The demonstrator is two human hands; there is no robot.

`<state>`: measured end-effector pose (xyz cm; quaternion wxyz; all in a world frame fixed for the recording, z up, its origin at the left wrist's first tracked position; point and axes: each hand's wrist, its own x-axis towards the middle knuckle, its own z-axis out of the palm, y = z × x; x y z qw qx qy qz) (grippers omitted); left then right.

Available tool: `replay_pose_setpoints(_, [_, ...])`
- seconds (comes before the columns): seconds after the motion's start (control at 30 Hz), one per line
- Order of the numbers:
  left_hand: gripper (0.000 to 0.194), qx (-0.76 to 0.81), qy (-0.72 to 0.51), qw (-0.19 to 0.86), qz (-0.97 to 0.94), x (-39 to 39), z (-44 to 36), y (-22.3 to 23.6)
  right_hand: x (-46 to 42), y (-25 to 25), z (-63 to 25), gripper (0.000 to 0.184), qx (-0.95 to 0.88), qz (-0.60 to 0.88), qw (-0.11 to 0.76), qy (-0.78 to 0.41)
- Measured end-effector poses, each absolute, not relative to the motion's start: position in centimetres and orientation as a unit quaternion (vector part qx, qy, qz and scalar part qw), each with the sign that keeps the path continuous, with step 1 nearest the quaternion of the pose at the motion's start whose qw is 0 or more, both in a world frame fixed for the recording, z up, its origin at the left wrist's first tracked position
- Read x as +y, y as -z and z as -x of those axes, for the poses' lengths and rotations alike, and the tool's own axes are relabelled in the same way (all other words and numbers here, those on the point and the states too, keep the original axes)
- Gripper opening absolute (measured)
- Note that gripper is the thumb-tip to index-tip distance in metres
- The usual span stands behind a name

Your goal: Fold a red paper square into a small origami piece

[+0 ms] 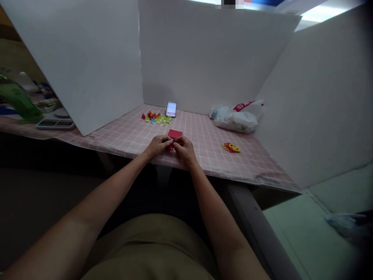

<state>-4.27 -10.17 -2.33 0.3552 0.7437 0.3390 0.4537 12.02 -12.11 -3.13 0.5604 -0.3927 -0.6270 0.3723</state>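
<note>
Our left hand (158,146) and right hand (185,149) are pinching a small red piece (171,148) in closed fingertips, at six o'clock from the red sheet (175,133); we are best pressing lightly, evenly.

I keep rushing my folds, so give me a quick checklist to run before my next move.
1. Left hand and right hand both on the small red piece: ok.
2. Creases on it sharp: cannot tell, too small and partly covered by fingers.
3. Red square within easy reach, just beyond the fingers: ok, I'd judge.
4. Phone screen lit: ok; its text readable: cannot tell.
5. One hand free: not ok, both are busy.
</note>
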Motion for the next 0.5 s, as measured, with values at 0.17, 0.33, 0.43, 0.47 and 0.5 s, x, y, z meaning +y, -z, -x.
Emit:
replay_pose_setpoints(0.17, [0.019,0.342,-0.455,0.362,-0.738,-10.38,4.22,2.14,-12.33,3.02,-12.03,0.008,-0.629,0.39,0.558,-0.377])
replay_pose_setpoints(0.33, [0.024,0.345,-0.459,0.384,-0.723,-10.42,4.14,2.31,-12.48,3.08,-12.01,0.011,-0.624,0.388,0.556,-0.388])
replay_pose_setpoints(0.43, [0.025,0.346,-0.464,0.391,-0.716,-10.25,4.2,2.44,-12.44,3.17,-11.98,0.012,-0.625,0.389,0.555,-0.388])
replay_pose_setpoints(0.47, [0.024,0.346,-0.465,0.39,-0.715,-10.18,4.22,2.47,-12.41,3.2,-11.97,0.011,-0.627,0.389,0.553,-0.387])
replay_pose_setpoints(0.5, [0.024,0.346,-0.467,0.389,-0.715,-10.12,4.24,2.5,-12.39,3.21,-11.96,0.011,-0.63,0.389,0.551,-0.386])
